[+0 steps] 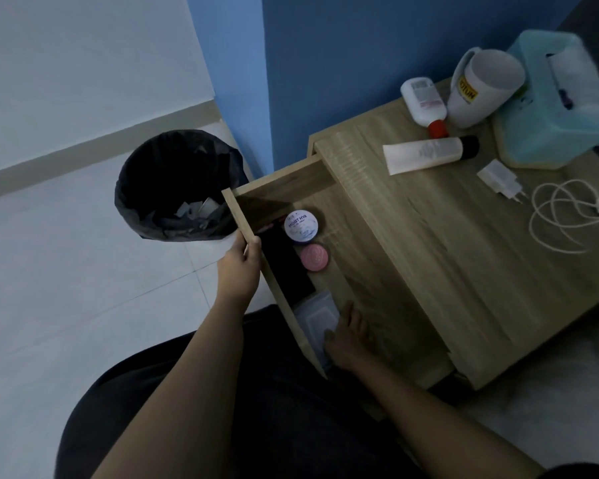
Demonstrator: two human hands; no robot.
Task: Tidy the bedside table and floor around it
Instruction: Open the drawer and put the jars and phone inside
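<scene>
My left hand (240,267) grips the front panel of the open drawer (253,243), fingers curled over its top edge. My right hand (347,335) reaches inside the drawer and rests on a clear plastic box (313,314); I cannot tell whether it grasps the box or only touches it. Also in the drawer lie a white jar (301,227), a pink tin (313,257) just beside it and a flat black thing (284,264). On the bedside table (446,257) sit a tube (426,154), a bottle (422,102), a cup (481,88), a tissue box (547,133), a charger (498,178) and a cable (564,216). A lined bin (177,184) stands on the floor (66,288) beside the table.
</scene>
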